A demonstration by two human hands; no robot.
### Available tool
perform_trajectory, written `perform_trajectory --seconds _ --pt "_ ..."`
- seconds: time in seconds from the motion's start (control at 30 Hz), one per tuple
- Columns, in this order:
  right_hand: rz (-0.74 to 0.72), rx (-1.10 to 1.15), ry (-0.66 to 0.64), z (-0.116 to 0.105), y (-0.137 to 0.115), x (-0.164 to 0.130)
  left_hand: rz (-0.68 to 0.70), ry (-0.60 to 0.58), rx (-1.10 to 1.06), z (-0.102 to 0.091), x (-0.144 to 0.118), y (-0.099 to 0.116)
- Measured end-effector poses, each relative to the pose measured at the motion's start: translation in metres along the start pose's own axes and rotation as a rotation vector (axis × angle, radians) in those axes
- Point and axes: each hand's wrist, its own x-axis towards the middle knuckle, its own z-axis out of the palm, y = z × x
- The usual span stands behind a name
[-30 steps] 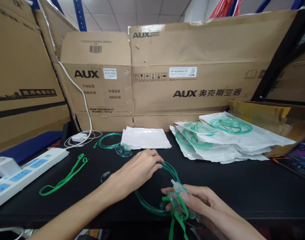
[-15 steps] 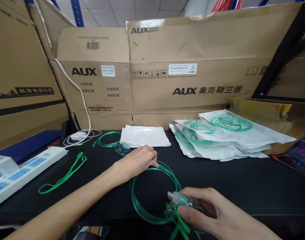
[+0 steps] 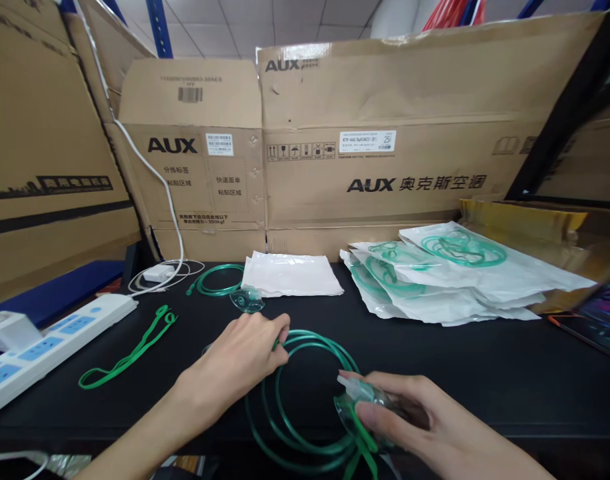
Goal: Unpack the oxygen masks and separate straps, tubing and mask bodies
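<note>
- Right hand (image 3: 409, 427), lower right of the frame: the grip is closed around a clear oxygen mask (image 3: 361, 407), its pale connector stub pointing up and left past the fingertips.
- Left hand (image 3: 239, 357), centre of the frame: fingers pinched narrow on the upper left edge of the green tubing coil (image 3: 305, 393), which lies in several loops on the black surface (image 3: 485, 373) between the two hands.
- Step in hand, as judged: the tubing is being gathered into a neat coil beside the mask. The next move would call for keeping the loops stacked and even while the mask end is held steady (a loose loop could spring out).
- Outward: a green strap (image 3: 129, 353) lies flat at left, a white power strip (image 3: 45, 347) beyond it; a second coil with mask (image 3: 225, 287) sits beside a flat white pouch (image 3: 295, 275); a stack of sealed pouches (image 3: 445, 280) at right.
- Hard to make out: the mask body is largely covered by the right hand; green bands trailing from it are cut off by the lower frame edge; where the tubing joins the mask cannot be told.
</note>
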Motion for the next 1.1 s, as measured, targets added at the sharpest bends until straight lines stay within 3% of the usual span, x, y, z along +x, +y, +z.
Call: perform_trajectory --seconds 0.23,0.37,0.5,0.7,0.93,1.1 --pt "-0.020 -0.107 -0.058 -0.021 -0.010 0.041 0.069 -0.080 -0.359 -0.003 -0.012 -0.017" --pt "-0.066 -0.175 -0.016 -0.031 -0.004 0.050 0.211 -0.191 -0.380 -0.014 -0.022 -0.029" --pt "-0.042 -0.143 0.085 -0.030 -0.004 0.039 0.246 -0.310 -0.366 -0.026 -0.026 -0.032" --pt "-0.074 -0.060 -0.096 -0.018 -0.014 0.026 0.360 -0.184 -0.351 -0.021 -0.018 -0.026" --pt "-0.075 -0.109 -0.100 -0.020 -0.017 0.030 0.329 -0.282 -0.490 -0.014 -0.025 -0.038" --pt "-0.050 -0.092 -0.067 -0.017 -0.019 0.029 0.362 -0.188 -0.435 -0.009 -0.033 -0.027"
